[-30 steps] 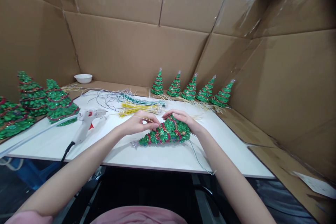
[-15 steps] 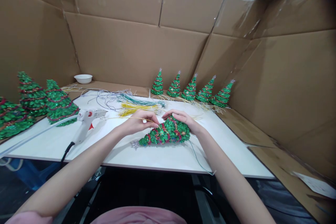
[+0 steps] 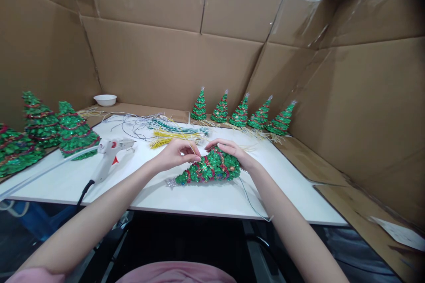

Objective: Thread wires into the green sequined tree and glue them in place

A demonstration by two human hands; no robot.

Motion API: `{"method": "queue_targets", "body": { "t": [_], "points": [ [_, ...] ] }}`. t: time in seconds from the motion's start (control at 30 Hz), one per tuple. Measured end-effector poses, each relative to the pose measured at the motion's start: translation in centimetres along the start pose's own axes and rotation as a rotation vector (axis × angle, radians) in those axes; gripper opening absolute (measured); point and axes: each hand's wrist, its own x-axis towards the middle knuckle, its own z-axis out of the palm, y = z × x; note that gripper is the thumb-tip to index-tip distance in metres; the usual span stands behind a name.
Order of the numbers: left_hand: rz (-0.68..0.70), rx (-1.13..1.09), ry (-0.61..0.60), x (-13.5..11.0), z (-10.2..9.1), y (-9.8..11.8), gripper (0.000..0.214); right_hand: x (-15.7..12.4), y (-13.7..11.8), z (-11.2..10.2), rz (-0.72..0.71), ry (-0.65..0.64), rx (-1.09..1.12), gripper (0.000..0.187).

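Observation:
A small green tinsel Christmas tree lies on its side on the white table, wound with red garland. Its silver star points left. My right hand is wrapped over the top of the tree near its base. My left hand pinches a thin yellow wire against the upper side of the tree, with thumb and forefinger close together. From the base end a thin green wire trails toward the table's front edge.
A white glue gun stands at left, its cord over the table edge. Bundles of yellow wires and green wires lie behind my hands. Several finished trees line the back; larger trees stand left. A white bowl sits behind.
The yellow wire that stretched left from my left hand now shows only as a short piece rising at the fingers. My right hand and the tree have stayed in place.

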Motion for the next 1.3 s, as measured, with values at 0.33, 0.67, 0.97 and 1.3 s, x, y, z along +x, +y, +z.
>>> {"method": "queue_targets", "body": {
  "t": [0.33,0.67,0.97,1.3],
  "points": [
    [-0.034,-0.076,0.042,0.1,0.3,0.1,0.018,0.1,0.0,0.0,-0.007,-0.005,0.000,0.033],
    [-0.043,-0.069,0.117,-0.1,0.7,0.4,0.018,0.0,0.4,-0.1,0.008,-0.015,0.048,0.031],
    [-0.028,-0.131,0.128,0.0,1.1,0.5,0.020,0.1,0.7,-0.1,0.022,-0.021,0.070,0.033],
    [-0.059,-0.226,0.050,0.2,0.8,0.0,0.021,0.1,0.5,0.0,0.032,-0.008,0.070,0.032]
  ]
}}
